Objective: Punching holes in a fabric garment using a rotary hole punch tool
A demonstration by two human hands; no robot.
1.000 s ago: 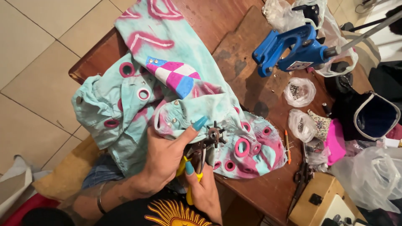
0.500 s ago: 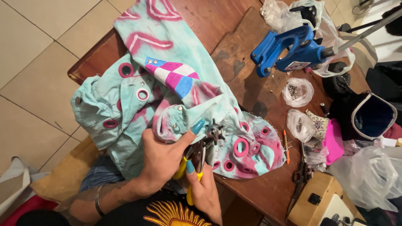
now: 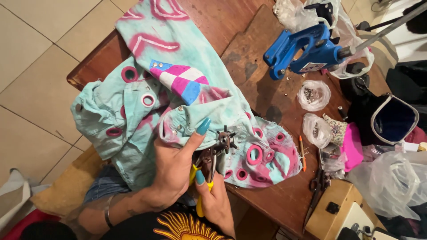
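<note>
Revolving punch pliers [image 3: 214, 153] with yellow grips sit between the two hands, the spiked wheel just past the fingertips and biting over a folded edge of the mint-and-pink jacket [image 3: 133, 115].

Right hand [image 3: 216, 202] is wrapped shut around the yellow grips from below. Left hand [image 3: 171, 171] is closed on a bunch of the cloth, with the fingers [image 3: 201, 129] stretched out – thumb pressing the fabric flat right beside the wheel.

Probably best done this way:
- hold the fold taut and single-layered under the thumb
- line the chosen tube up square to the cloth
- squeeze the grips evenly, with the thumb tip clear of the bite

A slack or doubled layer would likely give a ragged or double hole.

Farther out from the fingers, the jacket spreads across the wooden surface [image 3: 267, 93], dotted with pink rings. Well beyond the fingertips stand a blue hand press [image 3: 302, 49] and small clear bags of metal bits [image 3: 313, 94]. Off to the right-hand side lie an orange pencil [image 3: 302, 153] and dark scissors [image 3: 318, 183].

Hard to tell:
- which tube of the wheel faces the anvil, and whether the jaws have closed fully – cloth and the left palm cover the bite
- most of the left hand's fingers, curled out of sight under the fabric
- how many layers lie in the fold
- the contents of the bags at the far edge, cut off by the frame
</note>
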